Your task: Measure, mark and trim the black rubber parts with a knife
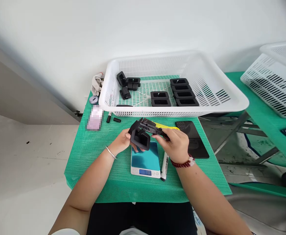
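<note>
My left hand (pixel 121 141) is closed on a black plastic frame-shaped part (pixel 141 141), tilted so that its rectangular opening faces me. My right hand (pixel 176 144) grips a dark caliper (pixel 148 126), whose jaw end lies against the upper side of the part. Exactly where the jaws touch is hard to make out. Both are held above a small digital scale (pixel 146 159) with a shiny blue pan and a lit display. Beside the scale lies a white marker (pixel 165 165). Something yellow (pixel 161 125) shows partly behind the caliper and my right hand.
A white plastic basket (pixel 173 112) at the back holds several similar black parts (pixel 184 93). A black flat device (pixel 198 142) lies at the right, a marker cap (pixel 117 119) and a glove (pixel 97 84) at the left. Another basket (pixel 270 83) stands on the neighbouring table.
</note>
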Demonstrator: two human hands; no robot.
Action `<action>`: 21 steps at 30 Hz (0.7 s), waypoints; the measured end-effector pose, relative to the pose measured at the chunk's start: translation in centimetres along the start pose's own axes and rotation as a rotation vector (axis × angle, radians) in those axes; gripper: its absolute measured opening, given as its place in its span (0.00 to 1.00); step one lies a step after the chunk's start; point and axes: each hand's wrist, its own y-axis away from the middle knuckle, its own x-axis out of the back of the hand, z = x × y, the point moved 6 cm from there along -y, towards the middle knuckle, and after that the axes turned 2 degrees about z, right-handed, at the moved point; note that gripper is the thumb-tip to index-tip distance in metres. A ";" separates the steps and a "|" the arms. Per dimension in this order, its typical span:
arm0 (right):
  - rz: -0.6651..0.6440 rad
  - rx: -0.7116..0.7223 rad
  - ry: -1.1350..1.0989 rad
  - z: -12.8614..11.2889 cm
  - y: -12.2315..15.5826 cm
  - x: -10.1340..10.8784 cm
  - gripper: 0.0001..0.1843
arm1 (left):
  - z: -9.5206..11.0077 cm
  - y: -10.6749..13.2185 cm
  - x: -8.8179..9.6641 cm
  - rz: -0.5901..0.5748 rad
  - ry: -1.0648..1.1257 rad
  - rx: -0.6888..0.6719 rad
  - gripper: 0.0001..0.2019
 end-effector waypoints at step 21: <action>0.103 -0.102 0.073 0.6 -0.1 0.6 0.22 | 1.7 0.6 -0.8 0.034 -0.021 -0.147 0.34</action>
